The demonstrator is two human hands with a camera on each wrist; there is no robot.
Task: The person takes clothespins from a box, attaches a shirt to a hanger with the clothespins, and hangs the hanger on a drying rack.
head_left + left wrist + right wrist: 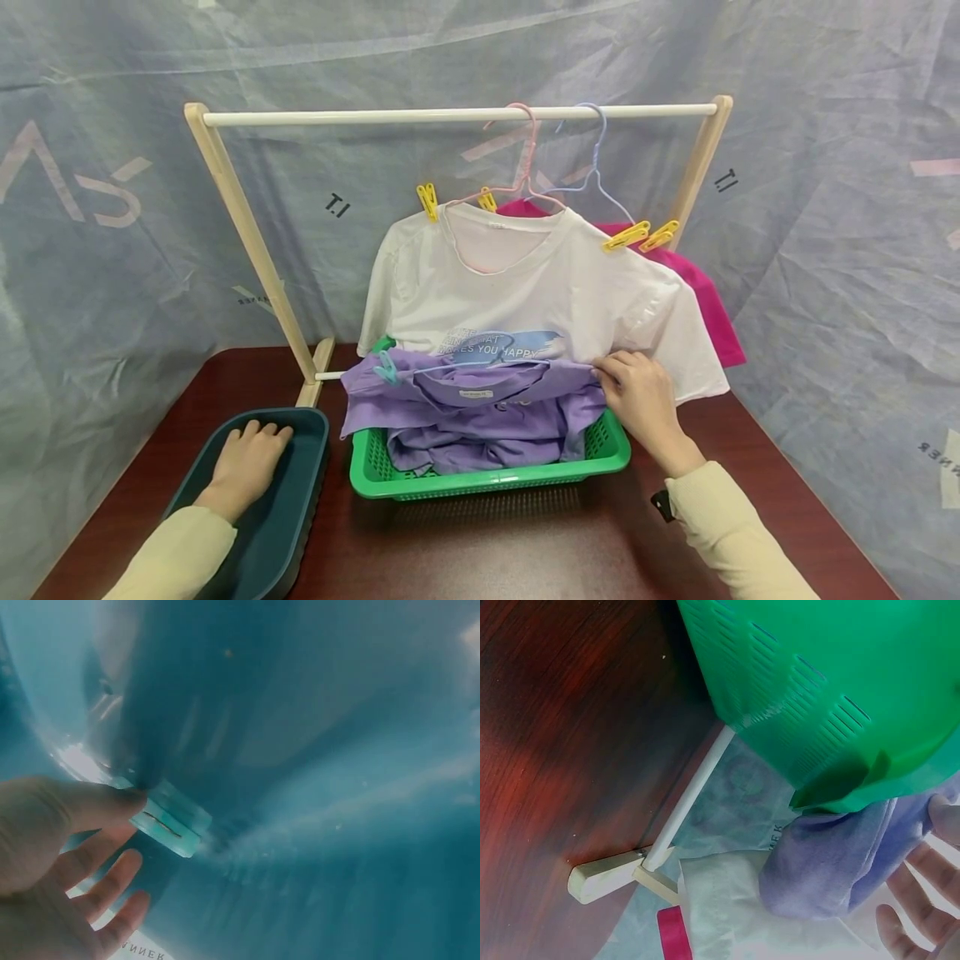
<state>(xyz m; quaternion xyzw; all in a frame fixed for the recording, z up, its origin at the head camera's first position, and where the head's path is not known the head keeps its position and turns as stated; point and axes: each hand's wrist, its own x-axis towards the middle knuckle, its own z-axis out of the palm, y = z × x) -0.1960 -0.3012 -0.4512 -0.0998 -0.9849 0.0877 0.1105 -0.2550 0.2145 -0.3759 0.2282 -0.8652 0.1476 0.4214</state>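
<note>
My left hand (246, 462) reaches into a dark teal tray (318, 467). In the left wrist view its thumb and index finger pinch a light teal clothespin (174, 821), while the other fingers hang free. My right hand (643, 393) grips the right shoulder of a purple shirt (487, 425), which lies partly in a green basket (487, 482). A blue hanger (495, 360) sits in the shirt's neck. On the left shoulder a teal clothespin (387, 367) is clipped. The right wrist view shows the purple sleeve (832, 862) beside the basket's wall.
Behind the basket stands a rack with a white rail (360, 117) and wooden legs. A white T-shirt (510, 292) hangs on a pink hanger (531, 150), with a magenta shirt (708, 308) behind it on a blue hanger (596, 158). Yellow clothespins (626, 237) hold their shoulders.
</note>
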